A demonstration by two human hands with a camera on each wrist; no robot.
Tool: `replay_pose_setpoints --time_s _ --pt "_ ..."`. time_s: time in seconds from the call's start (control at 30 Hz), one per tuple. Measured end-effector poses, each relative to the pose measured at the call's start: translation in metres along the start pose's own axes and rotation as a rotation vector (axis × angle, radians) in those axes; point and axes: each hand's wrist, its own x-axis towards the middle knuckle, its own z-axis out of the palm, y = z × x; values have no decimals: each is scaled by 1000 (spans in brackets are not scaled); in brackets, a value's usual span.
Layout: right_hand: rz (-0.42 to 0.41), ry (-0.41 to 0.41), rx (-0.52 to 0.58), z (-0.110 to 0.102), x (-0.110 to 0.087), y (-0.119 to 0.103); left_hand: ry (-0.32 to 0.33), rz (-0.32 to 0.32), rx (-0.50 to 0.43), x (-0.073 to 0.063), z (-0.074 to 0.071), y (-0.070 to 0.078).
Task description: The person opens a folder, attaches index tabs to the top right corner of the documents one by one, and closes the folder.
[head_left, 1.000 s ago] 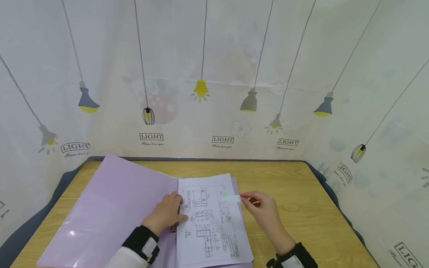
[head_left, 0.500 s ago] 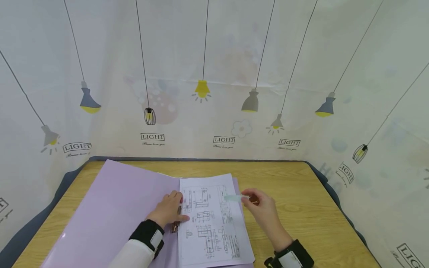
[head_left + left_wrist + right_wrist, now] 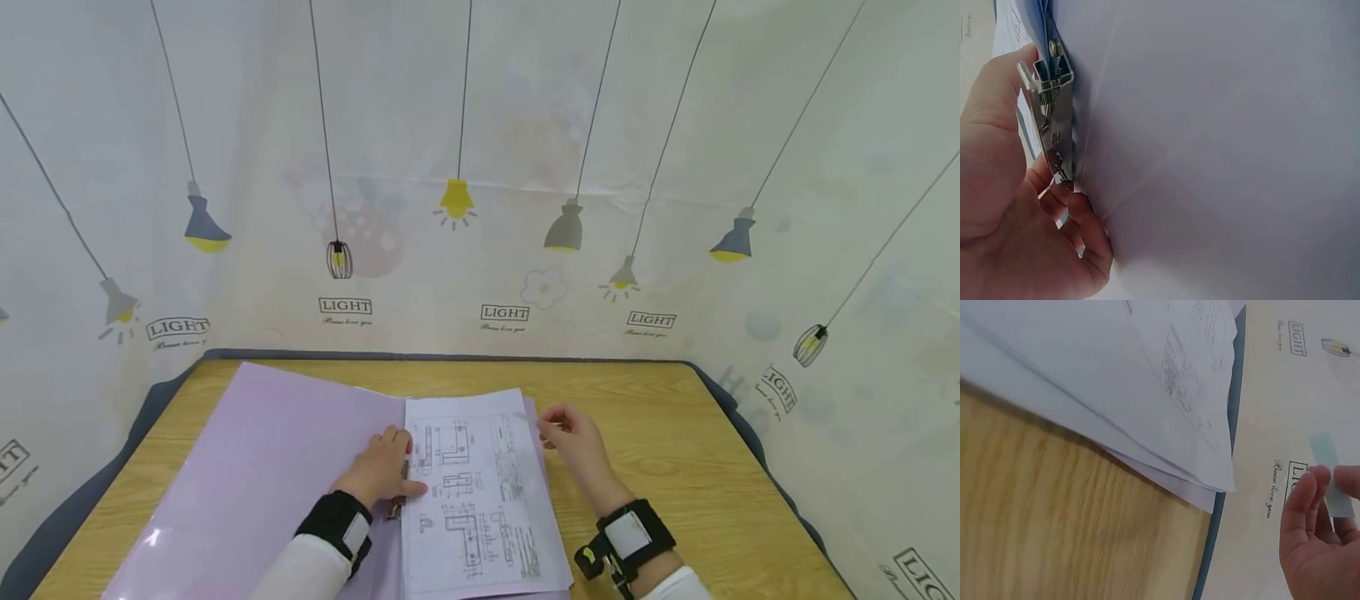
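An open lilac folder (image 3: 277, 467) lies on the table with a stack of white printed sheets (image 3: 442, 575) bearing technical drawings. My left hand (image 3: 381, 471) rests along the inner edge of the sheets, thumb and fingers spread on either side of the metal clip (image 3: 1055, 119). In the right wrist view, a translucent pale green strip (image 3: 1324, 450), like a sticky tab, is pinched between the thumb and fingers of my right hand (image 3: 1322, 550). The right hand hovers beside the upper right edge of the sheets; in the head view the strip is faint and seen nearly edge-on.
The wooden table (image 3: 645, 450) extends to the right of and behind the folder. A dark blue border (image 3: 487, 358) edges it. Pale cloth (image 3: 420, 108) printed with hanging lamps closes off the back and both sides.
My right hand has shifted slightly up and turned, so the strip in it tilts and shows less of its face. The left hand stays at the clip; the folder's left cover has sunk a little.
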Motion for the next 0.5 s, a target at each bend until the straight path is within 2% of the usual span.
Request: replay_pose_setpoints --time_s 0.2,0.4,0.5 --pt "34 -13 -6 5 28 5 7 -3 -5 3 6 -4" --pt "87 -42 33 12 46 5 7 -1 -7 3 5 -4" --pt "141 -69 45 16 54 4 7 0 -5 3 4 -4"
